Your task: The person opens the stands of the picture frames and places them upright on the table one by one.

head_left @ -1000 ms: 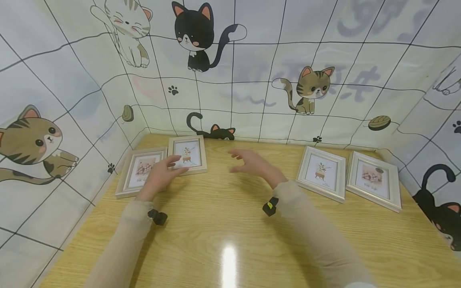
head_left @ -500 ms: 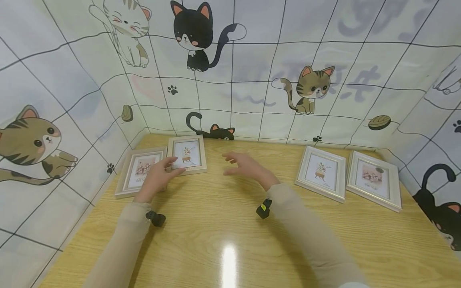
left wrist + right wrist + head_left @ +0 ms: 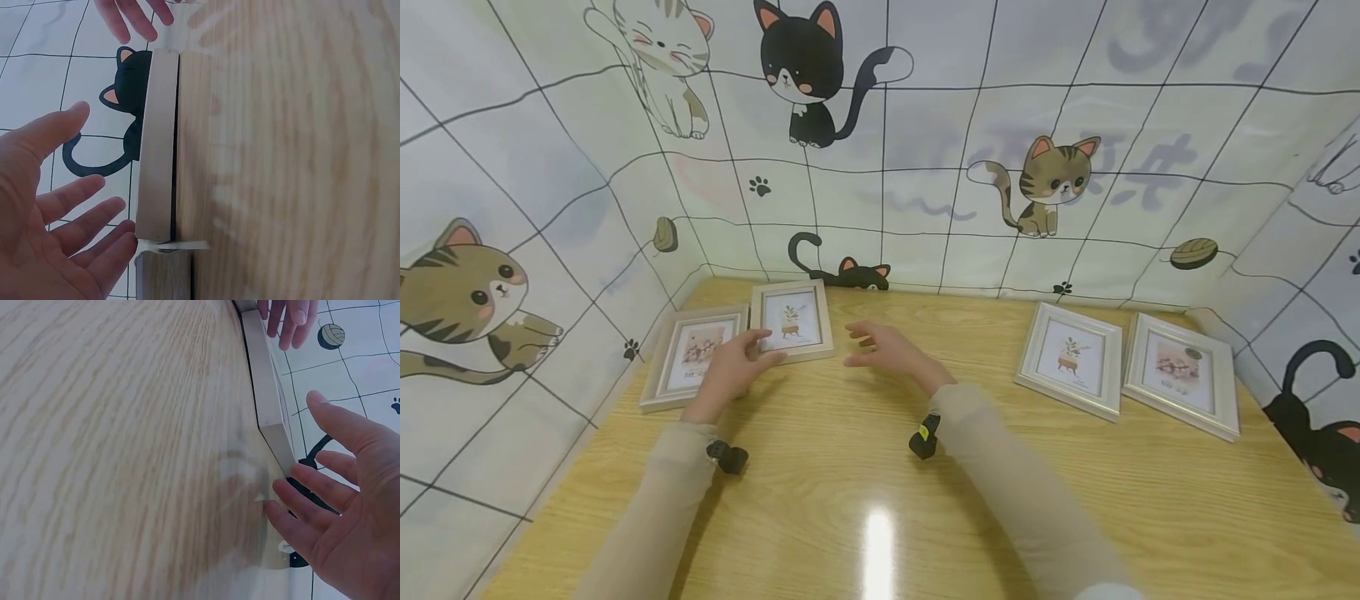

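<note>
A light-framed plant picture frame point(image 3: 792, 321) lies flat near the back left of the table. My left hand point(image 3: 730, 371) hovers over the gap between it and a pink-flower picture frame point(image 3: 694, 357), fingers spread and holding nothing. In the left wrist view the left hand point(image 3: 69, 212) has its fingertips close to the frame edge point(image 3: 157, 150); whether they touch, I cannot tell. Off the plant frame's right side, my right hand point(image 3: 891, 354) hangs with relaxed fingers. From the right wrist, the right hand point(image 3: 350, 500) appears near the frame's corner, its palm bare.
On the right of the wooden table point(image 3: 820, 483) lie another plant picture frame point(image 3: 1070, 360) and another flower picture frame point(image 3: 1182, 375), side by side. A cat-printed cloth wall point(image 3: 925, 200) borders the table at the back and both sides.
My right hand has moved left, closer to the plant picture frame. The left hand has shifted only slightly, and the picture frames stay where they were.
</note>
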Demonstrator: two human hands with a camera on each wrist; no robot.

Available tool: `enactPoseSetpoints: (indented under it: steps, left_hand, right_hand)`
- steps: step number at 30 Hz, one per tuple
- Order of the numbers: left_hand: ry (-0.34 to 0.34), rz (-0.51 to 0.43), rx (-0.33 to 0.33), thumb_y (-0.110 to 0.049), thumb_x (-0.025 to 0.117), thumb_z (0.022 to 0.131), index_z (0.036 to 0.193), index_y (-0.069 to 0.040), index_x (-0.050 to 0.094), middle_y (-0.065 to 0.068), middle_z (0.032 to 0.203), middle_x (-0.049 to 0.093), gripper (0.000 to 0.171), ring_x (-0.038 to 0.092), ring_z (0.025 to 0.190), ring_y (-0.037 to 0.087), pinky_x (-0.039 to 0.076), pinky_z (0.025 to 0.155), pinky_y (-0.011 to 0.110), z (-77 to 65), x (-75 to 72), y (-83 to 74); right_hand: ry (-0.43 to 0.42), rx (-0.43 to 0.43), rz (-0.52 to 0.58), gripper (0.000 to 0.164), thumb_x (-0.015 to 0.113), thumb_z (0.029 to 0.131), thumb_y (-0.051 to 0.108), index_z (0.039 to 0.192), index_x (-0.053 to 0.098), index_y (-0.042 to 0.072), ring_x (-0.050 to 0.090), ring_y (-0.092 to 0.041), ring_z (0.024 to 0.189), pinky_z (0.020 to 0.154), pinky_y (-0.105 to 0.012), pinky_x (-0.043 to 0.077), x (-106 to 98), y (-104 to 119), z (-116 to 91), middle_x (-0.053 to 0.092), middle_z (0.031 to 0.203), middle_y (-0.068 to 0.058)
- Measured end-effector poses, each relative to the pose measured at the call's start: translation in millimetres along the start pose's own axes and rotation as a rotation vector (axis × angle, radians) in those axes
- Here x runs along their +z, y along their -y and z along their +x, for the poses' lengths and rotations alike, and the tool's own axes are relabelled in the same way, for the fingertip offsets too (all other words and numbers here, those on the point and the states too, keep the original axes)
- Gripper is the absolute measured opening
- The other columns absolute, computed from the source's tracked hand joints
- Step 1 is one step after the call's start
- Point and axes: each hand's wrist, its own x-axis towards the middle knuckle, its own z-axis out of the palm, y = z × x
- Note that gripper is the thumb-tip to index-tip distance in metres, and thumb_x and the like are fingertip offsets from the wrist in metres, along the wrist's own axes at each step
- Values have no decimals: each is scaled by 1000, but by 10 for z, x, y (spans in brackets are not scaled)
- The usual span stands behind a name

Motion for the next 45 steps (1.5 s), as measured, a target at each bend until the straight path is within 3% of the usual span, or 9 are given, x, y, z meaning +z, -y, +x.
enactPoseSetpoints:
  steps: [3, 7, 14, 18, 23, 29, 37, 41, 45]
  left_hand:
    - [0, 1, -9, -41, 69, 92, 143, -6, 50, 26, 131, 59, 65, 56, 118, 40, 46, 103, 56, -16, 13, 3]
    - [-9, -8, -4, -38, 70, 92, 144, -3, 49, 28, 139, 54, 65, 53, 126, 43, 42, 108, 58, -44, 27, 9]
    - [20, -89, -22, -27, 69, 94, 150, 6, 33, 31, 161, 17, 74, 18, 149, 48, 18, 123, 59, -82, 74, -8]
    - [38, -127, -85, -24, 68, 95, 155, 5, 18, 32, 162, 7, 83, 12, 150, 49, 16, 123, 61, -123, 109, -70]
    - [85, -223, -166, -23, 65, 96, 157, 4, -1, 34, 162, 3, 94, 10, 150, 50, 16, 123, 61, -162, 170, -166]
    - [123, -297, -217, -23, 61, 98, 155, 5, -11, 35, 162, -3, 97, 4, 151, 50, 11, 125, 59, -204, 223, -242]
    - [100, -332, -257, -22, 59, 99, 154, 8, -10, 33, 163, -4, 94, 2, 152, 48, 8, 126, 56, -219, 274, -252]
    - [82, -418, -278, -18, 57, 100, 155, 7, -9, 31, 163, -3, 90, 3, 153, 45, 10, 127, 53, -223, 271, -264]
    - [58, -529, -294, -13, 55, 101, 156, 4, -9, 27, 165, -5, 86, 2, 154, 42, 10, 128, 48, -238, 262, -293]
  right_hand:
    - [-6, 14, 42, 72, 71, 94, 25, 153, 36, 4, 50, -35, 137, 113, -45, 45, 46, 3, 20, 46, 152, -18]
    - [-17, 14, 97, 70, 69, 95, 22, 152, 35, 1, 49, -37, 137, 114, -45, 43, 99, 11, 47, 46, 152, -19]
    - [-34, 41, 168, 67, 67, 96, 20, 151, 36, 0, 49, -34, 138, 117, -45, 41, 167, -1, 71, 48, 151, -19]
    - [-42, 44, 183, 64, 65, 97, 19, 150, 37, -2, 49, -34, 138, 117, -44, 40, 185, -10, 78, 50, 150, -19]
    - [-43, 60, 241, 62, 64, 97, 15, 149, 37, -6, 49, -35, 138, 118, -43, 40, 191, -18, 105, 50, 149, -22]
    - [-52, 69, 280, 60, 63, 97, 11, 147, 37, -10, 50, -36, 138, 116, -43, 41, 210, -28, 131, 50, 147, -25]
    - [-135, 186, 277, 46, 63, 98, 23, 139, 57, 2, 54, -28, 133, 110, -42, 48, 235, -39, 139, 59, 142, -15]
    - [-160, 215, 287, 42, 62, 99, 22, 136, 60, 4, 55, -25, 130, 104, -35, 50, 246, -36, 130, 58, 143, -14]
    - [-173, 215, 355, 40, 60, 100, 17, 137, 59, 2, 56, -19, 120, 88, -21, 49, 249, -25, 117, 56, 146, -15]
